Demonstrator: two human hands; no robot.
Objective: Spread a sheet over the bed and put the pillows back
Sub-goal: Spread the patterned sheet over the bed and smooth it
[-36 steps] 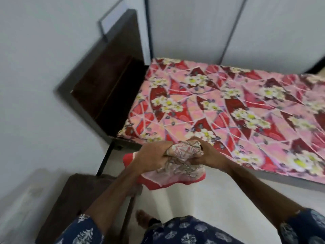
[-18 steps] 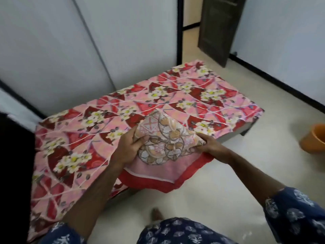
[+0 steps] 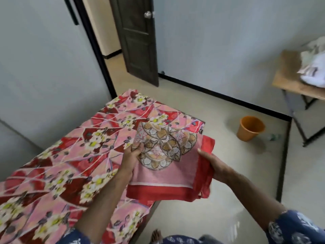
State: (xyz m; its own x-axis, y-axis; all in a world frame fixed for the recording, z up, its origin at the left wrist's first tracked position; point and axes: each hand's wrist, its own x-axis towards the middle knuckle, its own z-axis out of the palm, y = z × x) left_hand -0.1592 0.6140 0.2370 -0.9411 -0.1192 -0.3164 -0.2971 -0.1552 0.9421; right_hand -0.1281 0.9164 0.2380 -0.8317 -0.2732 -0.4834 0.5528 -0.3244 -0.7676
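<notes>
Both our hands, left hand (image 3: pixel 131 160) and right hand (image 3: pixel 213 166), pinch the folded pink red-bordered sheet (image 3: pixel 163 173) over the floral-covered bed's (image 3: pixel 61 173) foot corner.

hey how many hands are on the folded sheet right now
2. The left hand grips the folded sheet at its left edge, over the bed. The right hand grips its right, red-bordered edge, out past the bed's side above the floor.

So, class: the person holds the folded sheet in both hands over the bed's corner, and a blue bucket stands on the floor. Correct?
Not quite. The head view shows the bucket is orange, not blue. The rest holds: left hand and right hand hold the folded sheet over the bed corner.
</notes>
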